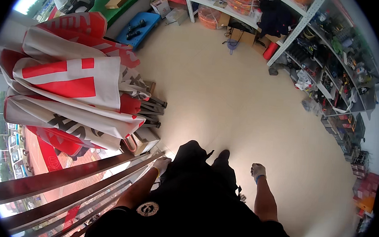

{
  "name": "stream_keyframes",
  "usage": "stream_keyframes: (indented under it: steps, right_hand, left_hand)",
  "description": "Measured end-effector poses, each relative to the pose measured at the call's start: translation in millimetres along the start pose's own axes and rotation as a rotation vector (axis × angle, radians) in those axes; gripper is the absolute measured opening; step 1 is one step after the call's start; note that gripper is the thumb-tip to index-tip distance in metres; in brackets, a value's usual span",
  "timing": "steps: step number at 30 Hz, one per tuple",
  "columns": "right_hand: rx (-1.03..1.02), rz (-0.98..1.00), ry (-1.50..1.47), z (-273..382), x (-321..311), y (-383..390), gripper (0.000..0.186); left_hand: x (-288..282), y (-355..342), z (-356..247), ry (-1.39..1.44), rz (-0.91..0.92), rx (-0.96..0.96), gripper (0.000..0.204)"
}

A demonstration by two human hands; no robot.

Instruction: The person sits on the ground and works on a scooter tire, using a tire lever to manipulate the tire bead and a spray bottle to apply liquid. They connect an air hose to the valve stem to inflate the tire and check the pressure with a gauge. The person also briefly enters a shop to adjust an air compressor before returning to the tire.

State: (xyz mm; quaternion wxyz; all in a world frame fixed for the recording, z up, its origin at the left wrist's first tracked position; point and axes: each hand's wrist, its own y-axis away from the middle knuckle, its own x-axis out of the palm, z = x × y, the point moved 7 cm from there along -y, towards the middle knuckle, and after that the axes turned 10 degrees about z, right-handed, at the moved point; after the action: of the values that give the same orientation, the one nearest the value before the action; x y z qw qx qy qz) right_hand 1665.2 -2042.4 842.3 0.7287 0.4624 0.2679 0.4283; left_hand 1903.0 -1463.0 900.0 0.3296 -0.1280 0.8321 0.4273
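Note:
My left hand, in what looks like a pale glove, hangs at my left side near brown rails. Its fingers are hard to make out, and nothing clearly shows in it. Out to my right, my right hand hangs over the floor with its fingers curled in; no object shows in it. It looks gloved too, with a blue band at the wrist. Ahead of my left hand stands a folded canopy of red and white printed cloth, with its metal legs sticking out to the right.
Beige tiled floor stretches ahead of me. Metal shelves with coiled orange hose and many small goods line the far and right sides. A blue platform carries black items. Beside the canopy sits a cardboard box. Red boxes stand far right.

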Motion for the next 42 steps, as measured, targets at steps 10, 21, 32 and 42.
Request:
stream_keyframes:
  steps: [10, 21, 32, 42]
  right_hand:
    - [-0.026, -0.094, 0.118, 387.1, 100.5, -159.0, 0.010]
    - [-0.086, 0.284, 0.472, 682.6, 399.5, -296.6, 0.023]
    - [0.124, 0.342, 1.064, 943.7, 621.1, -490.0, 0.005]
    - [-0.215, 0.437, 1.072, 1136.4, 984.0, -491.8, 0.023]
  left_hand:
    - [-209.7, -275.5, 44.8, 0.649, -0.186, -0.208, 0.036]
    - [-694.7, -413.5, 195.9, 1.029, -0.552, -0.440, 0.049]
    - [-774.6, -338.2, 532.3, 1.154, -0.892, -1.316, 0.054]
    - [-790.2, -48.5, 657.6, 0.875, -1.001, -2.320, 0.088]
